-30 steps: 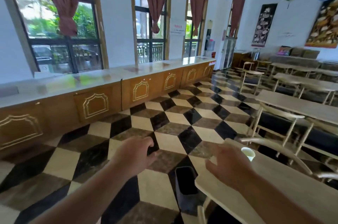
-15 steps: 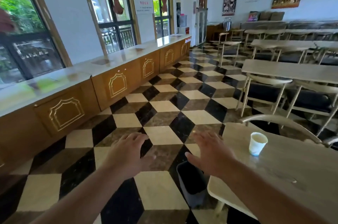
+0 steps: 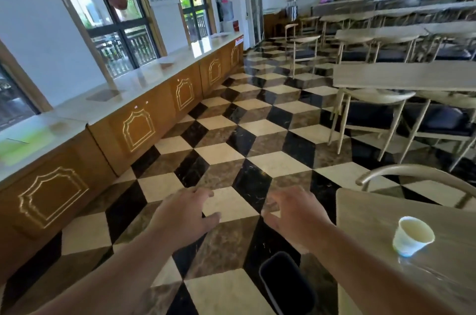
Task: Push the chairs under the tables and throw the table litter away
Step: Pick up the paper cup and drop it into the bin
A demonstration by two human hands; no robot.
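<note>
1. The paper cup (image 3: 413, 235), the litter in question, is seen at the lower right of the frame, standing upright on the near bench (image 3: 381, 216); nothing is touching it.
2. At the far left, a long wooden counter (image 3: 139, 129) is run beneath the windows and is not involved.
3. The left hand (image 3: 184, 214) is held at lower centre over the checkered floor (image 3: 221, 152), fingers (image 3: 203, 192) loosely spread and empty, probably for balance while walking.
4. The right hand (image 3: 296, 214) is held just beside it, fingers curled slightly apart, nothing gripped; it is nearer the cup and is judged likeliest to be used for it.
5. A dark waste bin (image 3: 286, 281) is placed on the floor against the bench's near corner, conveniently below the cup.
6. A chair (image 3: 412, 175) is set at the bench's far edge, seemingly not fully tucked in.
</note>
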